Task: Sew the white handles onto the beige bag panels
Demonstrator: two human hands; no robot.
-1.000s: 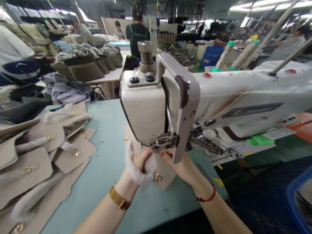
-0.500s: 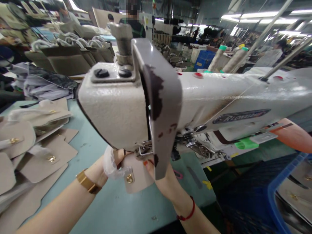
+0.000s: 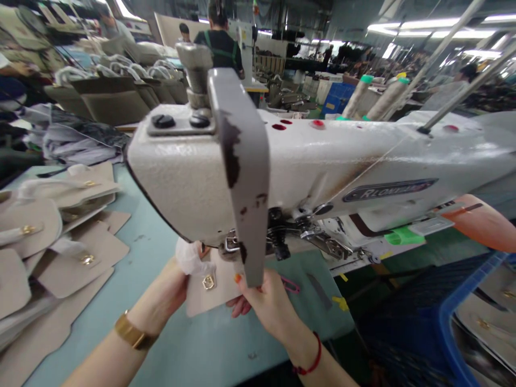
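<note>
A beige leather flap point(image 3: 209, 294) with a gold clasp lies under the head of a white sewing machine point(image 3: 282, 161). My left hand point(image 3: 171, 287), with a gold watch on the wrist, grips the flap's left edge together with a white plastic-wrapped handle point(image 3: 189, 258). My right hand point(image 3: 262, 301), with a red cord on the wrist, pinches the flap's right edge just below the grey guard point(image 3: 242, 172). The needle area is hidden behind the machine head.
A pile of beige flaps with gold clasps point(image 3: 60, 242) covers the left of the pale green table point(image 3: 161, 344). A blue crate point(image 3: 475, 322) stands low at the right. Thread cones point(image 3: 382, 97) and a person in a dark apron point(image 3: 220, 43) are behind.
The view shifted closer over the machine head. Both hands have drawn the flap toward me and slightly left, so more of it shows below the machine.
</note>
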